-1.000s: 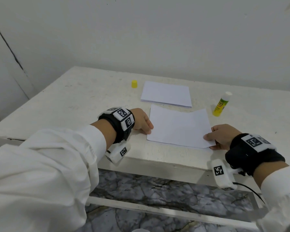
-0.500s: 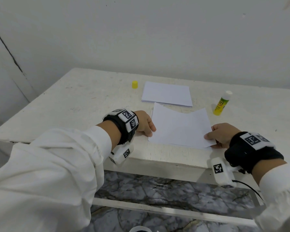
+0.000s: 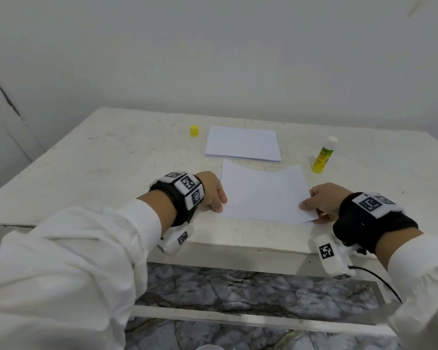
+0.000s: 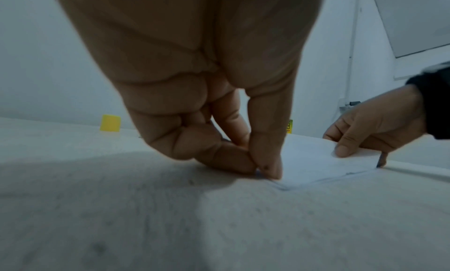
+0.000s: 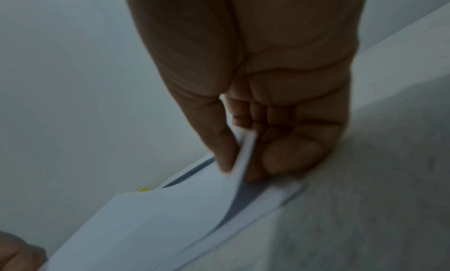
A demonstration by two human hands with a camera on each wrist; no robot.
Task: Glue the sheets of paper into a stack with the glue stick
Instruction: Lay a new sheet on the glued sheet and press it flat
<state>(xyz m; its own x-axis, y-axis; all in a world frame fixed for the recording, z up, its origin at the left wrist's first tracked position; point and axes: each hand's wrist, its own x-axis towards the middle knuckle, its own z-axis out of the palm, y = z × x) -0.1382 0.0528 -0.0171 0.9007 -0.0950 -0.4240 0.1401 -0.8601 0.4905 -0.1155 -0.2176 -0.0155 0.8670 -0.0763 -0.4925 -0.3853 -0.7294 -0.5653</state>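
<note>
Head view: white table (image 3: 86,178); top sheet (image 3: 263,195) lies near the front edge, its far edge bowed up; left hand (image 3: 211,192) at its left edge, right hand (image 3: 325,202) at its right near corner, thumb on top; spare paper pile (image 3: 242,144) just behind the sheet; glue stick (image 3: 324,156) upright to the right, uncapped; yellow cap (image 3: 194,130) left of the pile, well apart from the stick.

Left wrist: left hand (image 4: 219,121) curled, thumb and fingertips (image 4: 270,167) pinching the sheet (image 4: 316,159) corner at table level; right hand (image 4: 372,128) on the far corner; cap (image 4: 110,123) behind.

Right wrist: right hand (image 5: 255,102) thumb and fingers clamped on the lifted sheet (image 5: 170,217); another sheet (image 5: 275,200) flat beneath it; blurred.
</note>
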